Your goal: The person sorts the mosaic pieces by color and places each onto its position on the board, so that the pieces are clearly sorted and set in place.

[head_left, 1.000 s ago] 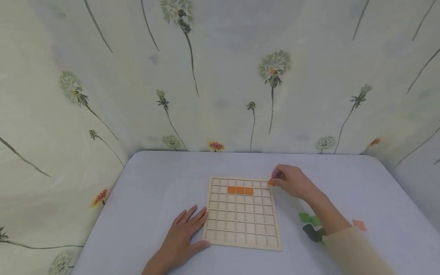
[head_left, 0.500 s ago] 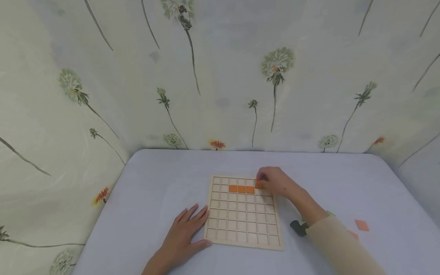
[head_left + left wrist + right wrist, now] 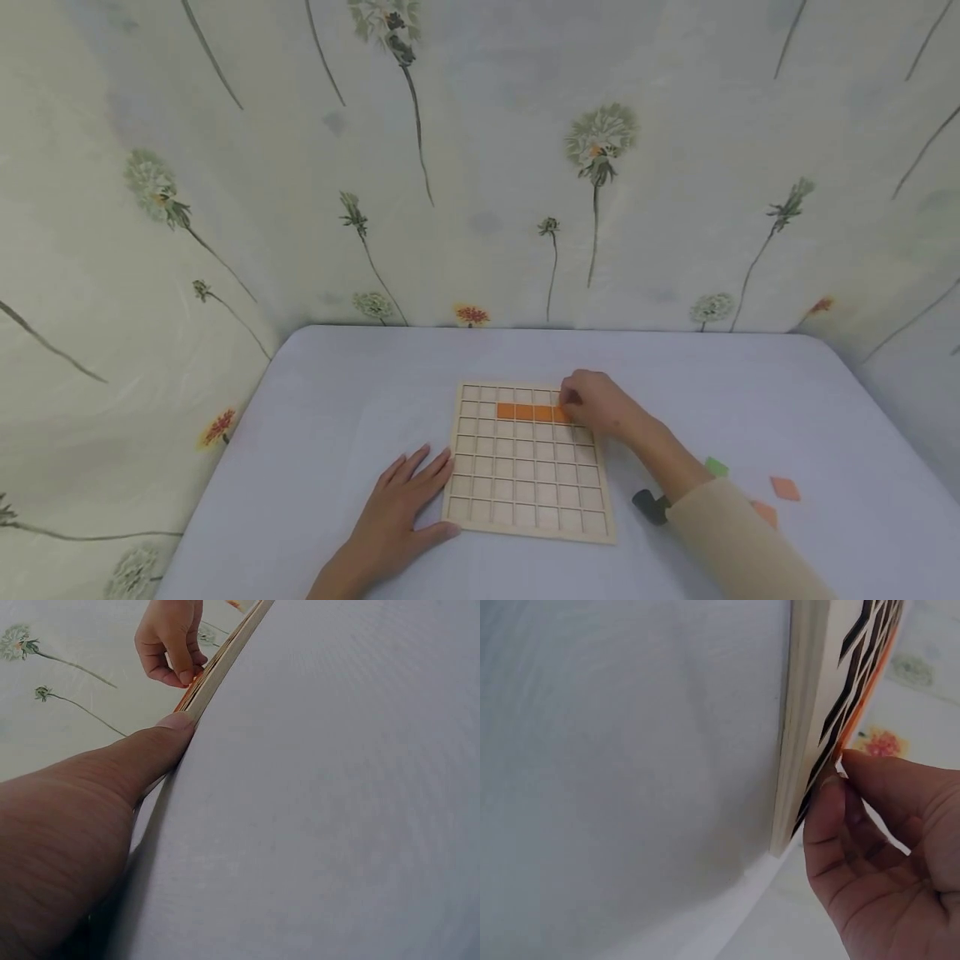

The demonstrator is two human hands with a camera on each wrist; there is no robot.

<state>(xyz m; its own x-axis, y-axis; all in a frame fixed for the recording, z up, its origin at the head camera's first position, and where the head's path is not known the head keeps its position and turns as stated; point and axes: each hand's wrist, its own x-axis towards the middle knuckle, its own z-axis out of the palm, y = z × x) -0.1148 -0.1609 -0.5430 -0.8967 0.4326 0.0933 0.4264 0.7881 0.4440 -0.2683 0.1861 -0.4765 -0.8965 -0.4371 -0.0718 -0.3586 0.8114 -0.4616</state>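
A square wooden grid board (image 3: pixel 527 469) lies on the white table. Several orange square tiles (image 3: pixel 524 412) form a row in its second row from the far edge. My right hand (image 3: pixel 603 408) pinches the tile at the right end of that row (image 3: pixel 561 414), between thumb and fingertip, down at the grid. In the right wrist view, the thumb and finger of my right hand (image 3: pixel 885 840) meet at the orange edge. My left hand (image 3: pixel 397 512) lies with spread, straight fingers along the board's left edge. In the left wrist view its thumb (image 3: pixel 154 750) touches the board's rim.
To the right of the board lie a dark green piece (image 3: pixel 649 506), a light green tile (image 3: pixel 716 467) and two pale orange tiles, one farther out (image 3: pixel 785 488) and one beside the sleeve (image 3: pixel 765 512). A dandelion-patterned cloth (image 3: pixel 480 167) rises behind the table (image 3: pixel 360 392).
My right hand has moved left from the board's upper right corner, bringing an orange tile down at the right end of the orange row. The left hand has stayed put.
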